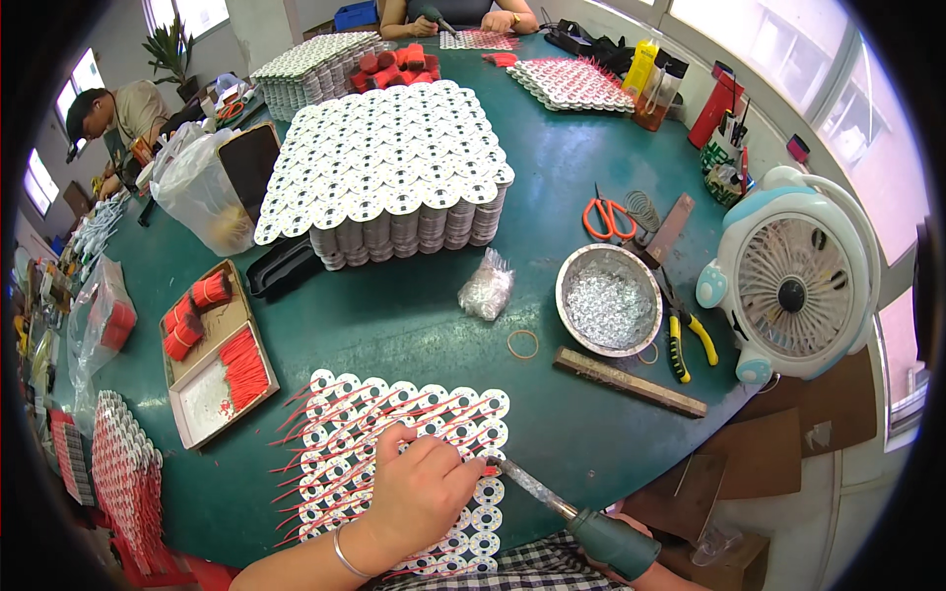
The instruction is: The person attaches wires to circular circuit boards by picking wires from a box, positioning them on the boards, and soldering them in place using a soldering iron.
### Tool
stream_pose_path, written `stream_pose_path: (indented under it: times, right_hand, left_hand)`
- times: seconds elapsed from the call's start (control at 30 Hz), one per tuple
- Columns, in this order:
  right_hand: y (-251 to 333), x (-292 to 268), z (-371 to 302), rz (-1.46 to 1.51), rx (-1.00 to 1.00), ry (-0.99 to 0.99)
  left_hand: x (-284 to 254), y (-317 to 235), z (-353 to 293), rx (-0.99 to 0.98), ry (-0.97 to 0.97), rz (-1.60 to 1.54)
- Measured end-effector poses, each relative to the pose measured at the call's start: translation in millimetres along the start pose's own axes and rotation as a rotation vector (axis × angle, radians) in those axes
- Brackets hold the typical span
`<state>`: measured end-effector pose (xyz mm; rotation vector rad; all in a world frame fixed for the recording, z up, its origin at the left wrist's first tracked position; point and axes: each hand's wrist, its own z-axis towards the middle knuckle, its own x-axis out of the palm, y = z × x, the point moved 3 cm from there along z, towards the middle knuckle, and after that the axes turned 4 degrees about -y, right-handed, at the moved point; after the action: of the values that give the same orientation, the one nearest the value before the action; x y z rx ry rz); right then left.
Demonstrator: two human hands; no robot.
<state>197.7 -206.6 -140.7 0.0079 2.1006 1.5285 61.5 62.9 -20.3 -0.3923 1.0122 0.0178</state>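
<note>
A panel of round white circuit boards (485, 517) lies at the table's near edge, with thin red wires (340, 419) laid across it in rows. My left hand (424, 488) rests over the panel, thumb and forefinger pinched at its right side; a bit of red wire shows at the fingertips. The soldering iron (613, 544), green-handled with a metal shaft, is gripped in my right hand (639, 527), which the handle partly hides. Its tip meets the panel right beside my left fingertips.
Beyond the panel stand a tall stack of white boards (384, 158), a metal bowl of small clear pieces (609, 300), a wooden bar (631, 382), pliers (676, 345), orange scissors (609, 219) and a fan (793, 286). A cardboard tray (202, 424) holds red wire bundles. Another person works opposite.
</note>
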Motion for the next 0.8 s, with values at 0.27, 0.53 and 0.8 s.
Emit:
stream_pose_path:
  times: [0.27, 0.53, 0.8]
  right_hand:
    - [-3, -22, -43, -0.003, -0.113, -0.014]
    - [50, -23, -18, 0.005, -0.206, -0.039]
    - [94, -24, 6, 0.011, -0.323, -0.052]
  left_hand:
    - [1, 1, -4, -0.002, -0.062, -0.002]
    - [-3, -11, -8, 0.076, -0.071, 0.08]
    - [0, -9, -8, 0.071, -0.051, 0.065]
